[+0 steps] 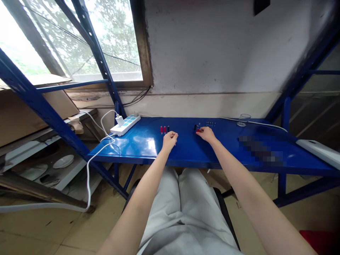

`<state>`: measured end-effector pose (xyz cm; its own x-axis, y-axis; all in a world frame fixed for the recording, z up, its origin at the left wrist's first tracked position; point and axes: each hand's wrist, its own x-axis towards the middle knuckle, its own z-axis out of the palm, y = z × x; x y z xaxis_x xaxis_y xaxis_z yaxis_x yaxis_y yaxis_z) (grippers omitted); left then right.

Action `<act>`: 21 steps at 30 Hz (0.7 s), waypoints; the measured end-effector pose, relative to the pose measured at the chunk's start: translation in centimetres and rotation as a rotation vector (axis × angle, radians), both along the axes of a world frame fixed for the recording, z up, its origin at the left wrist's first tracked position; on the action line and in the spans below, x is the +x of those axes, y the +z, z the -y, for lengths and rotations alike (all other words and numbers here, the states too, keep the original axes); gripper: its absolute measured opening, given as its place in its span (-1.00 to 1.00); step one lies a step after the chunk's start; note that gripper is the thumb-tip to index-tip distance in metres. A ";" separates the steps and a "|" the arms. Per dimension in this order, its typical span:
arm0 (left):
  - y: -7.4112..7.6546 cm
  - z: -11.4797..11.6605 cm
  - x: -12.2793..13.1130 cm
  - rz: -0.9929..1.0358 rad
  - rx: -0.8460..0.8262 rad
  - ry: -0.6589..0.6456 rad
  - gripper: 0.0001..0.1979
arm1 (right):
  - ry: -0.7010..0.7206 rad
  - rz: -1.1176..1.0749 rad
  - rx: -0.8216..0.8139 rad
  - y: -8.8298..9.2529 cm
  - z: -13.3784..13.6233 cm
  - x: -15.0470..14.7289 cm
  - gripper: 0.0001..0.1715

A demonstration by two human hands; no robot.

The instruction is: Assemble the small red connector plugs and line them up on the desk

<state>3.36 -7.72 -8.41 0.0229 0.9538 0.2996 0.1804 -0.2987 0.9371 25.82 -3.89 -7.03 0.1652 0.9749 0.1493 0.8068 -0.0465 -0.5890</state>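
Note:
My right hand (207,134) has its fingertips closed on a small red piece (197,131) at the blue tabletop (138,141). Just behind that piece stands a small black one (195,126). My left hand (170,140) hovers near the front of the table, fingers curled together; whatever they hold, if anything, is hidden. Beyond it are two small red cylinders with pale lower ends, a left one (161,130) and a right one (164,129), beside a black cylinder (168,128). Several tiny metal parts (211,124) lie in a row past my right hand.
A white power strip (125,125) with a plugged-in cord sits at the table's left end. At the back right stands a clear glass (243,120). A blurred dark object (261,150) and a white device (320,152) lie to the right. Blue uprights frame both sides.

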 end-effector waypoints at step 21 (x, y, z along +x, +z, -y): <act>0.3 0.3 0.0 -0.026 -0.005 -0.011 -0.83 | -0.056 0.073 0.034 -0.4 -0.8 -1.5 -0.75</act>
<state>3.32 -8.06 -8.08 0.0413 0.9549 0.2940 0.2010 -0.2962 0.9337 24.27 -3.05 -7.44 0.2068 0.9586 0.1956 0.8444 -0.0739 -0.5305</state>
